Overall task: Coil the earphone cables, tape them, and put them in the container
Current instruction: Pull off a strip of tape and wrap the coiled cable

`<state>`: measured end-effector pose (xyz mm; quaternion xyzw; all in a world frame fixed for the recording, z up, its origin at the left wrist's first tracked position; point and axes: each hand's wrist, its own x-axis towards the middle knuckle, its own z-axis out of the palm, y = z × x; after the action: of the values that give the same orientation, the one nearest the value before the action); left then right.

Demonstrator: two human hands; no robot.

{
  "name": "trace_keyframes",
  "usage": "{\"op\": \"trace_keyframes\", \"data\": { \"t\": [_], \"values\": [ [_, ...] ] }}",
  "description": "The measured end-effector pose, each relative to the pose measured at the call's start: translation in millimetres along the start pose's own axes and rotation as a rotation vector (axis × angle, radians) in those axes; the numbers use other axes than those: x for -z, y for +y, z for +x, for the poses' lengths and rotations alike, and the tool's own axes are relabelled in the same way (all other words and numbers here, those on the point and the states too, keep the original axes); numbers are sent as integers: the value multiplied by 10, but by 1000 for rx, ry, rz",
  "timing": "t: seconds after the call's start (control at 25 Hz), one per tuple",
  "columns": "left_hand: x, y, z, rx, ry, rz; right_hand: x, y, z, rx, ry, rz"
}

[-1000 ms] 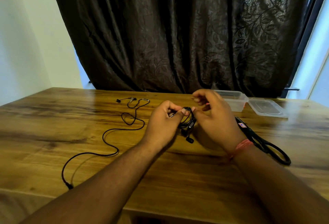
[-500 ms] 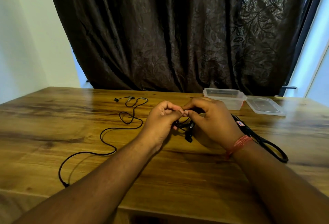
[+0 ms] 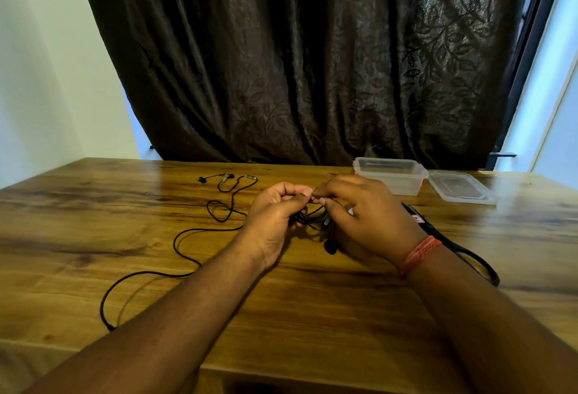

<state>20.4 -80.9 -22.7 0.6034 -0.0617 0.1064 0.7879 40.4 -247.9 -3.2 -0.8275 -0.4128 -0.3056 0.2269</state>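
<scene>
Both hands meet above the middle of the surface [image 3: 312, 306]: the left hand [image 3: 275, 218] and the right hand [image 3: 366, 215] have their fingertips pinched together on a small bundle of coiled earphone cable [image 3: 312, 218], which sits between the two grips, with an earbud end [image 3: 330, 246] dangling just below. Whether tape is already between the fingertips is too small to tell. A second earphone cable [image 3: 187, 256] lies loose and uncoiled to the left of the left grip, its buds [image 3: 228, 176] farther away. The open container [image 3: 389, 174] stands beyond the right grip, its lid [image 3: 459, 187] just beside it, and scissors [image 3: 453, 243] lie on the far side of the right wrist. The likely risk is that the springy loops slip from the pinch and the coil opens if either grip loosens before it is bound; the dangling end could also snag and drag loops out of the bundle.
</scene>
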Motion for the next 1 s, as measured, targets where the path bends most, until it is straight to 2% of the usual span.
{"op": "trace_keyframes", "data": {
  "t": [0.12,0.2,0.32,0.52,0.76,0.88,1.0],
  "values": [
    [8,-11,3,-74,-56,89,-25,-20,4,-191,109,204],
    [10,-30,14,-109,-76,152,-41,-31,8,-275,121,265],
    [39,-55,27,-178,-110,255,-33,-30,7,-303,81,258],
    [85,-83,4,-462,-94,780,-26,-50,19,-303,1,204],
    [71,-90,-2,-678,-36,1099,1,-79,23,-364,-16,272],
    [82,-98,6,-688,-34,1096,-15,-73,28,-420,0,342],
    [79,-99,2,-514,6,844,-55,-46,14,-492,67,426]
  ]
}}
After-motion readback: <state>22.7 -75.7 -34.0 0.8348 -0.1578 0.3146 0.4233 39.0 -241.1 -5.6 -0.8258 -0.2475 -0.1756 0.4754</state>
